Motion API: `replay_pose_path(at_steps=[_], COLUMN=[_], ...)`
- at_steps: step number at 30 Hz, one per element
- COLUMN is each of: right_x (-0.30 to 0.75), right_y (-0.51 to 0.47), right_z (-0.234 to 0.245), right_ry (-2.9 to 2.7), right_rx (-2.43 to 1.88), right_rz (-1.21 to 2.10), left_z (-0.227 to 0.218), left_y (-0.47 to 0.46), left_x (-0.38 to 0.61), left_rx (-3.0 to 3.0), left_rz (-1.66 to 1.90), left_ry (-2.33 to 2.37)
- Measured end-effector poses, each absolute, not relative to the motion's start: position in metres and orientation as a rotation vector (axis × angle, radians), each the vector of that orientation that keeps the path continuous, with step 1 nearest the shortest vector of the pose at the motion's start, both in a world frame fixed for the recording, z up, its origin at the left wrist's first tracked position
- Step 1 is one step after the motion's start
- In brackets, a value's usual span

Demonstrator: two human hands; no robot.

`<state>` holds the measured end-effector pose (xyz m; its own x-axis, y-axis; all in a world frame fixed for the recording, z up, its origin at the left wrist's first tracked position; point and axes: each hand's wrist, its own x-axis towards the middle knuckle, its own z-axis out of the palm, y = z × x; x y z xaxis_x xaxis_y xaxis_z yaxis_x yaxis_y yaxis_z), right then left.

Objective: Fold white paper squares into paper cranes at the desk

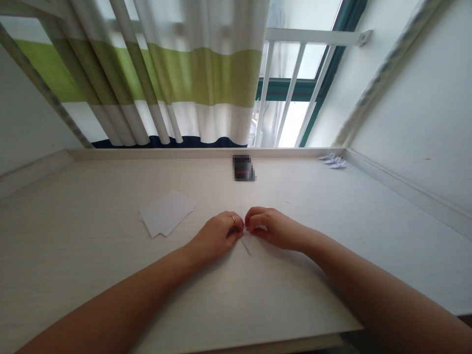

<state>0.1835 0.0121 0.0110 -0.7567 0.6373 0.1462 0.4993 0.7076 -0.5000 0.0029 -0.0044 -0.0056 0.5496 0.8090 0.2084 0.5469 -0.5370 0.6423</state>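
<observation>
Close together at the middle of the desk, both hands pinch a small folded piece of white paper (248, 242), much of it hidden by the fingers. My left hand (220, 233), with a ring on one finger, is closed on the paper's left side. Opposite it, my right hand (273, 228) has its fingers curled closed on the right side. A narrow pointed part of the paper sticks out below the fingertips. To the left of my hands lies a small stack of white paper sheets (167, 212), slightly fanned.
Several small folded paper pieces (333, 161) rest in the far right corner. A dark blurred object (242, 168) is near the back edge of the pale desk (81, 236). Raised edging runs along the back and sides. Beyond are a striped curtain (206, 73) and a white railing (287, 93).
</observation>
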Motion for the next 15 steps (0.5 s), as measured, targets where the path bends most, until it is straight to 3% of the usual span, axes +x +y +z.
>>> replay_pose_path(at_steps=[15], right_x=[0.187], right_y=[0.007], right_z=[0.025], right_ry=[-2.755], right_rx=[-0.913], right_rz=[0.664], left_z=[0.005], left_y=[-0.007], left_x=[-0.007], left_rx=[2.598], left_rz=[0.336], left_ry=[0.96])
